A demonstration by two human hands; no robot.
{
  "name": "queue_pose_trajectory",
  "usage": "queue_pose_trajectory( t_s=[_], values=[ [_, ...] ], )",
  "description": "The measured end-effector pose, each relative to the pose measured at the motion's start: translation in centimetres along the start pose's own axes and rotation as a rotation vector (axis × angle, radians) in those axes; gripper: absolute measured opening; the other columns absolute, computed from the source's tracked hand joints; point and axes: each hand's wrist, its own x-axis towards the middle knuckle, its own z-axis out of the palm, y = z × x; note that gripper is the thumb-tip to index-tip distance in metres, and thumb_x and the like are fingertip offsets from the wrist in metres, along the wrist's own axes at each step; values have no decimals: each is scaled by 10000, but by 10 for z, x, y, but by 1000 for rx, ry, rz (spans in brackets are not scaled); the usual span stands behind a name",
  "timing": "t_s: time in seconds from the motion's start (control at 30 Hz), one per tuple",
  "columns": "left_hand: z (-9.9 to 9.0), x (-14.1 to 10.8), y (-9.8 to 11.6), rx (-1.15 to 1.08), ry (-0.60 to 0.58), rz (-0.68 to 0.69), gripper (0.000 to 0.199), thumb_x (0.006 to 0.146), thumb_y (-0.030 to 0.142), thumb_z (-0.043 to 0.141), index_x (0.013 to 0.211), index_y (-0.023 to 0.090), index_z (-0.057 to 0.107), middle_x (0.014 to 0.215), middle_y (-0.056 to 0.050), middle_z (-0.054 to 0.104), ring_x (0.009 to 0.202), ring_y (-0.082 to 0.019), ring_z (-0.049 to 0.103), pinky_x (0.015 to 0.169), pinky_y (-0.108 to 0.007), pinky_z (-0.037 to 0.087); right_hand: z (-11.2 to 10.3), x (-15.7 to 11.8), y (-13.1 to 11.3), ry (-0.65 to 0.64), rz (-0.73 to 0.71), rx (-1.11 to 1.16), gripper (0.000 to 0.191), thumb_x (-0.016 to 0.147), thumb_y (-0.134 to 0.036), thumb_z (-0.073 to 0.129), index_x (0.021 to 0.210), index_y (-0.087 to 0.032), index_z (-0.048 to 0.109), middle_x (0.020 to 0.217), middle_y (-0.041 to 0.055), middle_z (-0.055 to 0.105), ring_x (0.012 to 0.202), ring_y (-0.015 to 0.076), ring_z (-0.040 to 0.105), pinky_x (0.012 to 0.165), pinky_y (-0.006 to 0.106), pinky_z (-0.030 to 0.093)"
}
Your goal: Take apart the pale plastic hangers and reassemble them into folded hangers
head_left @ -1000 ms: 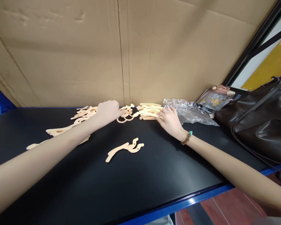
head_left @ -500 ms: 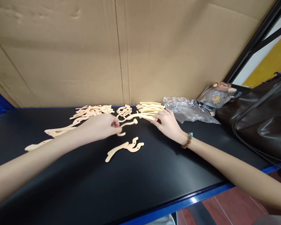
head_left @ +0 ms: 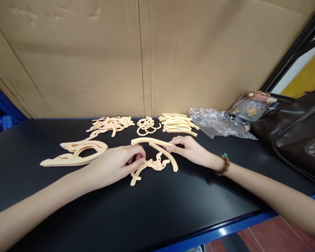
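Observation:
Over the middle of the table, my left hand point(head_left: 120, 161) is closed with thumb and fingertips on a beige plastic hanger hook point(head_left: 137, 177), whose curved end shows below the fingers. Opposite it, my right hand point(head_left: 190, 150) pinches the right end of a long curved hanger arm point(head_left: 152, 140). A second curved hanger arm point(head_left: 168, 159) slants down below that one; whether the right fingers also touch it I cannot tell. Between the hands, small beige hanger pieces with holes point(head_left: 159, 164) lie on the table, partly overlapped by the hook.
At the back are a pile of mixed beige pieces point(head_left: 111, 123), a few hooks point(head_left: 147, 125) and stacked hanger arms point(head_left: 178, 123). Folded hangers point(head_left: 73, 154) lie left. Crumpled clear plastic point(head_left: 220, 122), a printed pouch point(head_left: 252, 108) and a dark bag point(head_left: 294, 133) sit right, before a cardboard wall point(head_left: 94, 63).
My right hand has drawn back from the stack towards me with hanger arms. My left hand has lowered the hook to the pieces in the middle. The view has shifted slightly left.

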Motion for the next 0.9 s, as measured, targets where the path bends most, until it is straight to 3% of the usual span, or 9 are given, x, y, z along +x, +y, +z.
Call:
queue_pose_trajectory(
  t_s=[0.1, 0.23, 0.43, 0.53, 0.63, 0.77, 0.9],
  values=[
    [5, -3, 5, -3, -6, 90, 257, 957, 375, 394, 867, 240, 594, 752, 36, 583, 640, -117, 533, 583, -224, 384, 0, 0, 1, 13, 4, 19, 267, 949, -367, 522, 875, -187, 706, 907, 12, 722, 837, 168, 633, 770, 272, 435],
    [10, -4, 8, 21, 10, 196, 290, 982, 349, 363, 888, 229, 610, 846, 16, 587, 698, -117, 549, 610, -227, 400, -3, 2, 5, 124, 56, -230, 368, 958, -394, 486, 724, -175, 666, 752, 25, 684, 718, 171, 604, 697, 283, 412],
    [9, -2, -1, 264, 182, 301, 265, 981, 279, 362, 982, 206, 617, 900, -20, 619, 819, -162, 582, 601, -248, 420, -5, 2, 7, 119, 27, -465, 351, 946, -364, 519, 668, -180, 627, 699, 21, 646, 690, 164, 563, 682, 286, 371],
    [6, 0, -6, 349, 300, 323, 251, 967, 248, 381, 1015, 188, 619, 979, -46, 645, 917, -195, 583, 704, -285, 470, -3, 1, 5, 78, -29, -505, 299, 945, -351, 533, 731, -182, 654, 714, 21, 632, 715, 166, 542, 680, 287, 370],
    [6, 2, -11, 381, 370, 305, 281, 957, 233, 397, 1129, 186, 614, 1133, -72, 639, 1063, -230, 562, 882, -360, 468, -1, -1, 1, -3, -110, -480, 237, 961, -351, 515, 958, -194, 693, 821, 35, 634, 802, 174, 540, 712, 287, 395],
    [6, 5, -14, 419, 279, 244, 300, 969, 261, 386, 1129, 196, 631, 1082, -59, 677, 986, -227, 587, 858, -387, 453, 0, -2, -2, -69, -172, -463, 322, 971, -393, 488, 1188, -210, 641, 871, 42, 613, 862, 182, 533, 746, 293, 422],
    [3, 6, -13, 424, 232, 184, 343, 976, 256, 331, 1030, 181, 661, 953, -57, 704, 851, -212, 595, 803, -375, 444, 1, -2, 0, -29, -134, -421, 259, 956, -390, 521, 1029, -184, 659, 799, 23, 593, 814, 168, 538, 720, 282, 430]
  ],
)
